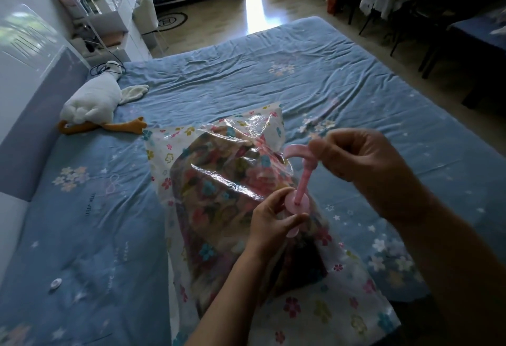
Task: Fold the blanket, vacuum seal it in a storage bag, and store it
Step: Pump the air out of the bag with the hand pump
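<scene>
Looks like the pumping step: working on the bag [223, 137] in the near middle of the bed [273, 71], with the folded blanket [213, 200] lying inside it. Holding the pump [301, 181] upright on the bag's near right side. Gripping its round base with the left hand [273, 222], thumb and fingers curled round the rim and pressing it down. Pinching the hooked handle up top with the right hand [364, 159], fingers closed tight on it, rod drawn well out. Risky seat down there: could tilt or slip off on a hard push, letting air straight back in. Could bend that thin rod too, shoving down off-line from the right. Plenty of slack, crinkled film at the far end, so probably a long way from flat. Cannot tell whether the mouth of the bag is fully zipped; if not, pumping for nothing. Worth minding the small white cap [56, 283], well off to the near left on the sheet: probably the valve's, easy to kneel on or lose, and without it a slow leak in storage. Goose [93, 102] far left, well clear.
</scene>
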`<state>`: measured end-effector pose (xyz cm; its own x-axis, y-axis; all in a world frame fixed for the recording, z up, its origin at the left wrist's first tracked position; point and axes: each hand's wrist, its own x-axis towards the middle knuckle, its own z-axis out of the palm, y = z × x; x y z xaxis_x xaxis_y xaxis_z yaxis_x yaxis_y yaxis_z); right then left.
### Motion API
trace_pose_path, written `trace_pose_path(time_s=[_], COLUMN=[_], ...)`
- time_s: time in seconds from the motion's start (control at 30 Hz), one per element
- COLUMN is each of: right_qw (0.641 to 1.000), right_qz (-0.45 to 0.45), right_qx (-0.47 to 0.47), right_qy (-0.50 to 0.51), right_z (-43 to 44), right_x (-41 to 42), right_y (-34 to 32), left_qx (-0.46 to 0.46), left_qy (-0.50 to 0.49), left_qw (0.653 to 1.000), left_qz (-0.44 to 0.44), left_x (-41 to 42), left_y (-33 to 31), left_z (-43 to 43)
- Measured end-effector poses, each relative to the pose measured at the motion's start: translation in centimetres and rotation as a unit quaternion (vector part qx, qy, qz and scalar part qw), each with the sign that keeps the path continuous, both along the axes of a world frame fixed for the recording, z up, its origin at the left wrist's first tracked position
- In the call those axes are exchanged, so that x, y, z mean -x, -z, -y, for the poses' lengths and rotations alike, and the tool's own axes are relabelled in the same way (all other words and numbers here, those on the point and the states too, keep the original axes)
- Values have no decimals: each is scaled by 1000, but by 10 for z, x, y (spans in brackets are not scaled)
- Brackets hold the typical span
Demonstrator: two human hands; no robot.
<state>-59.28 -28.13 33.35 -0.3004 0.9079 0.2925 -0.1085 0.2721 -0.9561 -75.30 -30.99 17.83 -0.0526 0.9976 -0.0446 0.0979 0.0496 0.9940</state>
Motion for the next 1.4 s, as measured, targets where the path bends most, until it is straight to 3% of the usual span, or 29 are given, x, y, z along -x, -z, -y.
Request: trace_pose_path(time_s=[0.07, 0.17, 0.23, 0.27, 0.43, 0.5, 0.63, 0.77, 0.83, 0.97, 1.03, 1.17, 1.23, 1.4], right_qw=[1000, 978, 962, 966, 996, 994, 970, 990, 993, 975, 967, 993, 995, 968], right_qz=[7, 182, 257, 250, 35, 67, 222, 74, 30, 202, 234, 65, 35, 219], right_qx=[26, 91, 81, 51, -49, -10, 57, -50, -58, 56, 56, -46, -50, 85], right_qy=[13, 35, 40, 41, 69, 87, 84, 111, 100, 75, 81, 88, 81, 86], right_z=[-1, 6, 8, 9, 8, 7, 11, 14, 10, 12, 14, 15, 14, 17], right_x=[2, 6, 5, 5, 5, 7, 8, 10, 10, 10, 10, 10, 9, 8], right_y=[22, 75, 80, 66, 6, 35, 78, 12, 7, 70, 74, 2, 0, 82], left_qx=[-3, -12, -13, -11, 3, -5, -19, -12, -6, -15, -15, -5, -6, -30], left_qy=[-16, -13, -9, -13, -26, -34, -21, -26, -28, -20, -19, -24, -24, -21], left_qw=[1000, 999, 1000, 999, 999, 999, 999, 999, 999, 999, 999, 998, 999, 999], left_qz=[17, 27, 25, 28, 28, 42, 45, 35, 38, 47, 46, 52, 48, 36], left_x=[-4, -7, -5, -3, -2, -7, -7, -1, -2, -6, -6, -4, -6, -9], left_y=[-4, -7, -7, -5, -4, -10, -12, -8, -8, -8, -9, -10, -11, -12], left_z=[2, 6, 9, 9, 9, 10, 9, 8, 10, 15, 16, 13, 15, 20])
